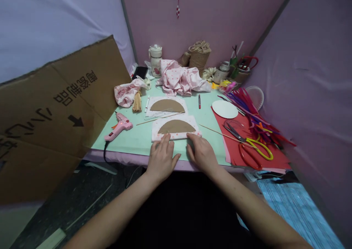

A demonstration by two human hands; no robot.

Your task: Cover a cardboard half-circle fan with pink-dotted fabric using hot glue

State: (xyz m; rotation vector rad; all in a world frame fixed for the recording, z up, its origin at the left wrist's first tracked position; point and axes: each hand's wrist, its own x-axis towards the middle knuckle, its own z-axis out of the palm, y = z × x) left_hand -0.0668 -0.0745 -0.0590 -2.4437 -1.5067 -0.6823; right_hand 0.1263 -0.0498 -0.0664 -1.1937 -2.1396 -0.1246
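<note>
At the near side of the pale-green-covered counter (128, 144), the left hand (161, 158) lies palm down, fingers stretched forward and the thumb spread away, fingertips on the front edge of a white, pink-dotted cloth rectangle (154, 130); the right hand (202, 153) touches that edge near its right corner, index finger extended and apart from the thumb. On this cloth, just beyond the fingers, lies a brown cardboard half-disc (177, 127), straight side nearest. Metal scissors with red and yellow handles (242, 139) rest on red paper (272, 159) at right, a pink glue gun (119, 127) at left. Farther back, a second brown half-disc (167, 105) lies on similar cloth (148, 112), before a crumpled pink dotted fabric (178, 78) and a white lidded bottle (156, 62)
</note>
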